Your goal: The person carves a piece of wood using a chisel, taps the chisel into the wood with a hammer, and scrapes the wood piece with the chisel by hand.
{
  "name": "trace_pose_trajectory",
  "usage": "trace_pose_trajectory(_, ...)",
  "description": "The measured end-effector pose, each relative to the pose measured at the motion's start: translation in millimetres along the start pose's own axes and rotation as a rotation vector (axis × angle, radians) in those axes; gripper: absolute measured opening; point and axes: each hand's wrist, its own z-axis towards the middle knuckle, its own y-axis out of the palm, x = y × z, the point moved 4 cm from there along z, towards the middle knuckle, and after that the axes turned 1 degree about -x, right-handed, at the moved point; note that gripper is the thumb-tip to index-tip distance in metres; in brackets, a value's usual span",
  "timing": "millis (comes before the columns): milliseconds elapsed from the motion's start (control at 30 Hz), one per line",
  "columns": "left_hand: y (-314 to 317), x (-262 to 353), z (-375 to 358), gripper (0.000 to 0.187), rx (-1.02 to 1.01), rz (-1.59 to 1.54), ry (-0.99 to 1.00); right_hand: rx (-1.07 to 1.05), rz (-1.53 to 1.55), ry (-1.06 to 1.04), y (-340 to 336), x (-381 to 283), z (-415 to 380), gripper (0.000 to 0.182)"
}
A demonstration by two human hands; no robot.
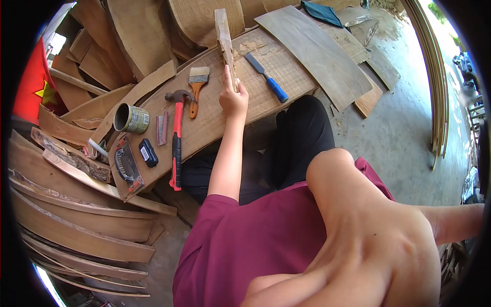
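My left hand [234, 100] is closed around the lower end of a rough, narrow strip of wood [223, 38], which stands out over the wooden plank bench [204, 130]. To its right lies a chisel [266, 77] with a blue handle. On the left are a paintbrush [197, 84] and a claw hammer [177, 138] with a red and black handle. My right hand [368, 250] is raised very near the camera, empty as far as I see. One finger stretches to the right and others point down left, partly cut off by the frame edge.
Left on the bench are a tin can [132, 118], a reddish block [162, 128], a small black case [148, 152] and a flat tool with a black handle [125, 162]. A grey board [317, 56] overhangs the right end. Curved planks [82, 225] are stacked left.
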Motion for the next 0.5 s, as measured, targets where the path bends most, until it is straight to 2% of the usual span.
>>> trace_pose_trajectory(500,-0.4,0.7,0.1,0.061,0.016,0.011,0.03,0.028,-0.034,-0.045,-1.9,-2.8,-1.6,0.072)
